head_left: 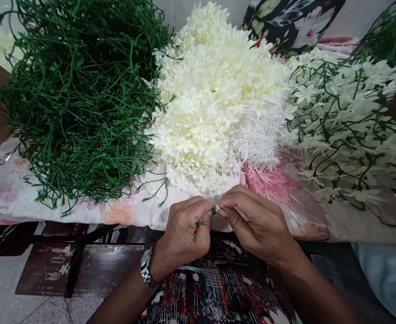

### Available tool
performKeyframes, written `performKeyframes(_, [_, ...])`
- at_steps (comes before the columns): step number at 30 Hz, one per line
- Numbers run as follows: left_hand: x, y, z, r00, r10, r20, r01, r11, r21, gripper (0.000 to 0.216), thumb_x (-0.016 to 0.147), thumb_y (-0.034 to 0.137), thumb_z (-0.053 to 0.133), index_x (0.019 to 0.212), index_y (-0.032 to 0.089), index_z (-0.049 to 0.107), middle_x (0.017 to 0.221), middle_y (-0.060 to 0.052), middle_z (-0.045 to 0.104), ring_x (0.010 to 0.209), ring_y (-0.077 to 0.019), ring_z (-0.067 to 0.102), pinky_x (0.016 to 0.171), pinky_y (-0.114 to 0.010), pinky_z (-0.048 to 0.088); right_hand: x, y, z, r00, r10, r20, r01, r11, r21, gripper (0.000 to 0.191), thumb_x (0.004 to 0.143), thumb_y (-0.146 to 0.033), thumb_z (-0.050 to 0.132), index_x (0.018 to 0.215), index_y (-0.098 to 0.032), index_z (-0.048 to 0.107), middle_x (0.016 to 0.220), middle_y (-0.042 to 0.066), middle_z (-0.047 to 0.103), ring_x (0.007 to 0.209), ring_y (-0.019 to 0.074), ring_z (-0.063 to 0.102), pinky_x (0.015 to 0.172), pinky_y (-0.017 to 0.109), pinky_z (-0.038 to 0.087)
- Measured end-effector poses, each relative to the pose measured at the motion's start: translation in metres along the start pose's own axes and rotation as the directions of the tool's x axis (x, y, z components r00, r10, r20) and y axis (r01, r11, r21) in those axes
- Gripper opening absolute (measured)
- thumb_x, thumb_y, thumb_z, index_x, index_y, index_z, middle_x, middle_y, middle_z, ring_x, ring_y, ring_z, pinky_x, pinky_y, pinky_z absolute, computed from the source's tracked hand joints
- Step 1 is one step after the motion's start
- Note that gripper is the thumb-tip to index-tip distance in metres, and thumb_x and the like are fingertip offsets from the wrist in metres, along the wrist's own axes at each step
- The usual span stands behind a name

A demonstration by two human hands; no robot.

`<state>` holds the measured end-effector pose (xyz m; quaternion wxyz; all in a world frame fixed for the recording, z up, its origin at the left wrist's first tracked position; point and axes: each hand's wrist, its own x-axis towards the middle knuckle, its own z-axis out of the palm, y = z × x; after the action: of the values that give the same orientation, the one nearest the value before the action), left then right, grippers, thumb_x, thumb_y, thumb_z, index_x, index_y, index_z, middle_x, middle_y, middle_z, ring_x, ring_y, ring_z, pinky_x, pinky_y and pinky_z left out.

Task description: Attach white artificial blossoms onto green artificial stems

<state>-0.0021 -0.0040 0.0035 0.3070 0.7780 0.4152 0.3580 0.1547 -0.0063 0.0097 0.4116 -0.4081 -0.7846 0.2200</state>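
Note:
My left hand (187, 230), a metal watch on its wrist, pinches a thin green plastic stem (202, 222) between thumb and fingers. My right hand (255, 222) meets it fingertip to fingertip and pinches a small white flower piece (217, 209) at the stem's tip. Both hands hover at the near edge of a floral cloth (126, 211), just below a big heap of loose cream-white flowers (214, 99).
A tangled pile of bare green stems (79, 94) fills the left. Stems with white flowers on them (346, 121) lie heaped on the right. White plastic stamen clusters (255, 144) sit beside the flower heap. Another person's floral garment (289, 20) shows at the back.

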Motion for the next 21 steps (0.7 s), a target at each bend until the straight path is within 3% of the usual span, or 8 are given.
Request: performKeyframes(21, [0.001, -0.002, 0.005, 0.995, -0.024, -0.092, 0.026, 0.999, 0.023, 0.025, 0.069, 0.002, 0.04, 0.056, 0.02, 0.028, 0.052, 0.005, 0.029, 0.047, -0.0088, 0.029, 0.044, -0.024, 0.023, 0.0, 0.003, 0.016, 0.995, 0.087, -0.048, -0.085, 0.995, 0.054, 0.012, 0.085, -0.009, 0.048, 0.077, -0.018, 0.05, 0.065, -0.002, 0.047, 0.059, 0.0096, 0.047, 0.051, 0.022, 0.039])
